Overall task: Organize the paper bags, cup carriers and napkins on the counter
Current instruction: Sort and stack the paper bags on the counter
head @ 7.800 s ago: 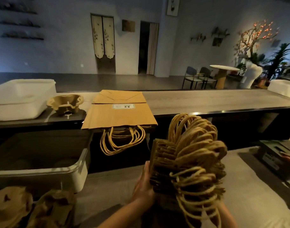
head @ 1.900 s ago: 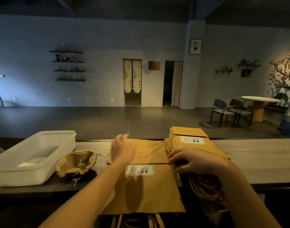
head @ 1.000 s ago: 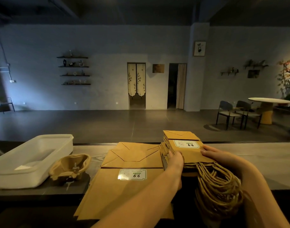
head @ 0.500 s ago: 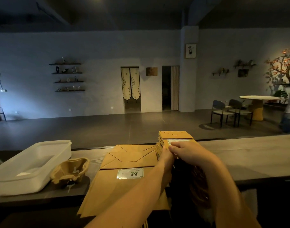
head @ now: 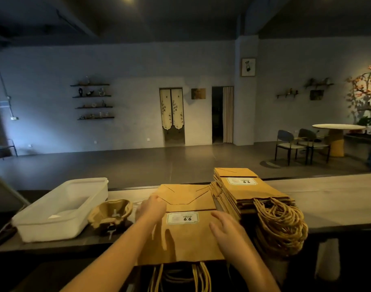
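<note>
1. Head view, 6 o'clock: wide paper bags point(head: 186, 239) flat on the desk point(head: 332, 203), handles hanging over the near edge.
2. On them, both hands: left hand point(head: 153, 209) with relaxed fingers laid on the left edge, gripping nothing; right hand point(head: 226, 230) spread flat at the right edge, gripping nothing.
3. At 3 o'clock of those, touching: thick stack of bags point(head: 249, 192), rope handles bunched over the desk edge.
4. At 9 o'clock: cup carrier point(head: 110, 211), with a white tub point(head: 60, 209) just beside it.

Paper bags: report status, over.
Left hand, right hand open, flat on low bag stack. Tall bag stack beside it, right; handles overhang counter. Cup carrier left, apart.
</note>
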`<state>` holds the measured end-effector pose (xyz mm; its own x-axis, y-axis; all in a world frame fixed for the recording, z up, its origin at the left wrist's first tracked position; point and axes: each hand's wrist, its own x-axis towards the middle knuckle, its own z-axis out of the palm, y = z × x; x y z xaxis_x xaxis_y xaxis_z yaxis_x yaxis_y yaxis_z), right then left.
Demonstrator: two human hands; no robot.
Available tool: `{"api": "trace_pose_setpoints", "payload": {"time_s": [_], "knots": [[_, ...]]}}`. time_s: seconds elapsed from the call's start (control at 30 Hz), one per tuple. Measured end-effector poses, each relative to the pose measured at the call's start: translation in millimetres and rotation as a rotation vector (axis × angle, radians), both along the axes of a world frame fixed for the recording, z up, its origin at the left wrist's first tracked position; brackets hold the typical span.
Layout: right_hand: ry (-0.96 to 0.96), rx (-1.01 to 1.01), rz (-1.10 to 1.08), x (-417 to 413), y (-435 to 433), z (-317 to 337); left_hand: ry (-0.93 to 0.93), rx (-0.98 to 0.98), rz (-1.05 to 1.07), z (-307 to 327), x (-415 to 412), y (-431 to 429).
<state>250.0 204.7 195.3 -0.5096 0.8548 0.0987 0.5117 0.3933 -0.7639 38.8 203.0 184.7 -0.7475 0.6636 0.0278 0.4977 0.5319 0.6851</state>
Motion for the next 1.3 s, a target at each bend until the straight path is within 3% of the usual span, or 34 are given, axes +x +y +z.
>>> {"api": "trace_pose_setpoints", "payload": {"time_s": [0.17,0.3,0.5,0.6,0.9,1.2,1.3], "knots": [[-0.135,-0.062,-0.092,-25.2,4.6,-23.1,-0.035,-0.17,-0.038,-8.3,-10.4,-15.1],[-0.194,-0.071,-0.106,-35.0,12.6,-27.6,-0.042,-0.193,-0.083,4.9,-10.2,-14.0],[-0.124,-0.118,-0.13,-37.4,28.3,-22.0,-0.07,-0.196,-0.033,14.7,-19.9,-12.0],[-0.196,-0.094,-0.132,-36.1,31.2,-21.7,-0.13,-0.191,-0.019,21.7,-19.4,-12.4],[-0.19,-0.114,-0.098,-31.6,33.9,-22.5,-0.657,0.047,-0.085,47.2,-20.1,-17.1],[-0.016,-0.175,-0.074,-32.6,36.2,-25.0,-0.59,0.266,-0.175,60.0,-10.1,-33.2],[0.127,-0.214,-0.05,-27.0,26.2,-19.0,-0.603,0.346,-0.16,64.0,-5.4,-45.2]]}}
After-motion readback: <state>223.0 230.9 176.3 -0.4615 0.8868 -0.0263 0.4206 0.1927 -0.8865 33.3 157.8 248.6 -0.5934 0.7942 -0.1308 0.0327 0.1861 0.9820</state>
